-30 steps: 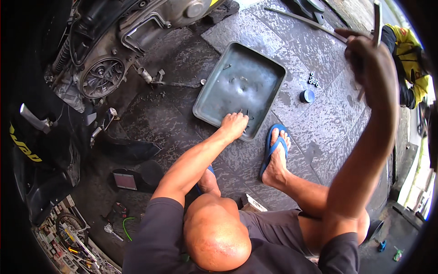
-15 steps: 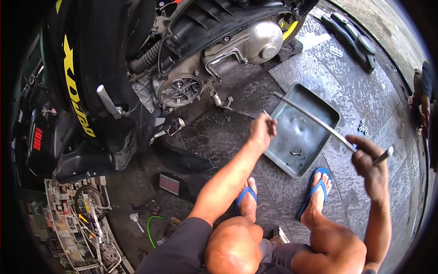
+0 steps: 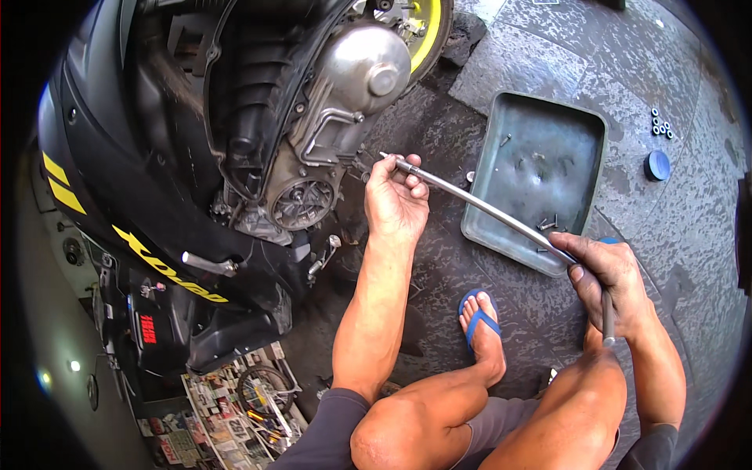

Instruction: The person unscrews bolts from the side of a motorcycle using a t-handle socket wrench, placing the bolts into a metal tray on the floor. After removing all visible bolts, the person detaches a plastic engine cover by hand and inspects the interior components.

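Note:
Across the front of me lies a long metal wrench (image 3: 486,208) with a crosswise handle bar. My right hand (image 3: 611,274), its fingers dark with grime, is wrapped round the handle end; the bar sticks out below the palm. At the far end, my left hand (image 3: 398,200) pinches the wrench's tip, palm up. A thin metal piece (image 3: 384,155) protrudes past those fingers, too small to name surely. Just beyond my left hand is the scooter engine (image 3: 313,149), with a round finned fan wheel (image 3: 304,205) exposed. The wrench passes over a grey tray (image 3: 599,157) holding several bolts (image 3: 548,222).
The black and yellow scooter body (image 3: 149,180) fills the left side. Several small nuts or rings (image 3: 662,128) and a blue round cap (image 3: 657,165) lie on the floor right of the tray. A sticker-covered surface (image 3: 227,423) is at lower left. My sandalled foot (image 3: 481,321) stands before the tray.
The wrench's far end was over the tray, apart from my left hand; now my left fingers hold it. The view has shifted, and my left hand is closer to the engine.

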Action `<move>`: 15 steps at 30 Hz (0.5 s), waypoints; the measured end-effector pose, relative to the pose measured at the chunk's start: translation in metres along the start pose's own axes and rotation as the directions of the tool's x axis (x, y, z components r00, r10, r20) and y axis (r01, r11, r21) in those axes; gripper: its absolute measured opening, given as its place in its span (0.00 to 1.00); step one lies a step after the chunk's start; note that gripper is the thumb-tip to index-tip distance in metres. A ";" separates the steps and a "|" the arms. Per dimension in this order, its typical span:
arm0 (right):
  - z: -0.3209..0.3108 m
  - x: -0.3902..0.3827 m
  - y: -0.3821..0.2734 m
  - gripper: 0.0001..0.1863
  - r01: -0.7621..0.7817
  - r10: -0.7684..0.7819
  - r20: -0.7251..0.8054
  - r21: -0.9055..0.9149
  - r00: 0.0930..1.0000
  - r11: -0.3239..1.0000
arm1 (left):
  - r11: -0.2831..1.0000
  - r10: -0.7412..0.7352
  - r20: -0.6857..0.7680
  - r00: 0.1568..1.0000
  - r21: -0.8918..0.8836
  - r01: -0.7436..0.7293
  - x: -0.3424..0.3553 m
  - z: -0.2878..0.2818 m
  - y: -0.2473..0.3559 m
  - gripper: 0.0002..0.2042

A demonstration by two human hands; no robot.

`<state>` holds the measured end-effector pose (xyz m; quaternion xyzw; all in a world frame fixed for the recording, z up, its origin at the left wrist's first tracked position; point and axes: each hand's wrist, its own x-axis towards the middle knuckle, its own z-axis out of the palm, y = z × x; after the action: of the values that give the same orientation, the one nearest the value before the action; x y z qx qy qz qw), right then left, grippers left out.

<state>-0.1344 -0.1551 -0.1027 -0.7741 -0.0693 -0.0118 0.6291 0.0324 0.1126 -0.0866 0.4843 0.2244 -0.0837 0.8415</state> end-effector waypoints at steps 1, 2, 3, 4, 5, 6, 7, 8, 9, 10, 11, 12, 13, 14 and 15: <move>-0.003 -0.001 -0.004 0.21 -0.083 0.083 0.005 0.044 0.997 0.996 | 1.000 0.011 0.006 1.000 0.016 -0.011 0.002 0.004 0.000 0.04; -0.007 -0.002 -0.007 0.21 -0.163 0.162 0.019 0.084 0.987 0.983 | 0.999 0.023 0.010 1.000 0.026 -0.023 0.002 0.012 -0.001 0.04; -0.011 -0.002 -0.008 0.22 -0.304 0.295 0.076 0.191 0.953 0.933 | 0.999 0.035 0.014 0.999 0.034 -0.035 0.002 0.019 -0.001 0.04; -0.009 -0.003 -0.005 0.22 -0.193 0.192 0.021 0.136 0.981 0.972 | 0.997 0.040 0.005 0.999 0.060 -0.040 0.003 0.025 0.001 0.04; -0.005 -0.005 0.000 0.22 -0.084 0.086 -0.030 0.070 0.996 0.994 | 0.996 0.042 -0.002 0.999 0.082 -0.042 0.004 0.033 0.003 0.04; -0.001 -0.006 0.004 0.23 0.024 -0.024 -0.073 -0.001 0.997 1.000 | 0.994 0.045 -0.010 0.999 0.105 -0.043 0.005 0.040 0.005 0.04; 0.000 0.000 0.008 0.24 0.230 -0.246 -0.121 -0.133 0.962 0.964 | 0.989 0.058 -0.032 0.998 0.141 -0.053 0.007 0.048 0.008 0.04; 0.000 0.003 0.006 0.24 0.234 -0.252 -0.115 -0.150 0.961 0.960 | 0.986 0.067 -0.011 0.998 0.157 -0.064 0.008 0.055 0.012 0.03; 0.000 0.006 0.002 0.24 0.239 -0.258 -0.108 -0.167 0.960 0.957 | 0.983 0.094 -0.001 0.996 0.157 -0.093 0.009 0.060 0.016 0.04; 0.001 0.008 -0.001 0.24 0.243 -0.264 -0.101 -0.182 0.959 0.953 | 0.980 0.121 0.009 0.993 0.157 -0.121 0.011 0.065 0.018 0.04; 0.006 0.012 0.000 0.25 0.259 -0.283 -0.146 -0.160 0.948 0.952 | 0.979 0.166 0.016 0.986 0.119 -0.167 0.013 0.068 0.019 0.06; 0.008 0.017 -0.001 0.25 0.276 -0.296 -0.150 -0.141 0.943 0.951 | 0.976 0.199 -0.005 0.980 0.091 -0.198 0.016 0.072 0.021 0.06; 0.009 0.023 -0.003 0.25 0.292 -0.309 -0.153 -0.121 0.939 0.949 | 0.969 0.239 0.018 0.971 0.059 -0.239 0.018 0.071 0.024 0.06; 0.011 0.030 -0.007 0.25 0.310 -0.324 -0.158 -0.105 0.933 0.945 | 0.960 0.279 0.041 0.960 0.024 -0.280 0.022 0.070 0.030 0.07; 0.017 0.037 -0.008 0.25 0.331 -0.342 -0.188 -0.087 0.921 0.940 | 0.946 0.322 0.017 0.946 0.040 -0.323 0.029 0.067 0.036 0.07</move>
<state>-0.1004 -0.1331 -0.0943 -0.7620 -0.1371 -0.1993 0.6006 0.0909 0.0761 -0.0430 0.5317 0.1359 0.0477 0.8346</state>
